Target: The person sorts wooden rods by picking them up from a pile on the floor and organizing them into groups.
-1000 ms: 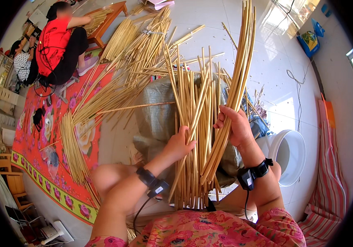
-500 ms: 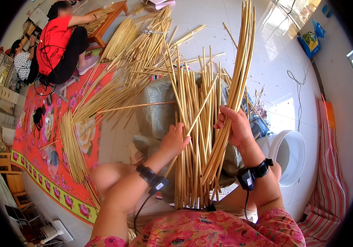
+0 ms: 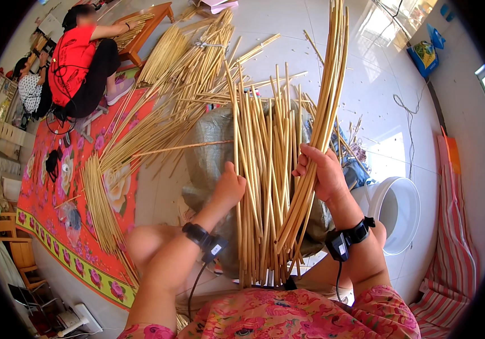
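A bundle of long, thin tan sticks [image 3: 333, 85] stands slanted in my right hand [image 3: 323, 172], whose fingers are wrapped round its lower part. Its bottom ends lie over the right side of a loose pile of similar sticks [image 3: 262, 198] in front of me. That pile rests lengthwise across a grey-green woven sack [image 3: 209, 141]. My left hand [image 3: 228, 187] is at the pile's left edge, close against the outermost sticks. Its thumb points up, while the other fingers are mostly hidden. A single darker stick [image 3: 183, 147] reaches from the sack out to the left.
More sticks [image 3: 157, 124] lie spread over the floor and a red flowered mat [image 3: 56, 192] to the left. A white bucket [image 3: 403, 217] lies tipped by my right knee. Two people are at the far left, one in a red shirt [image 3: 76, 56] beside a wooden bench [image 3: 151, 28].
My left hand has moved slightly left, and the stick that slanted across the pile from it no longer lies that way. The right hand and its bundle have barely shifted.
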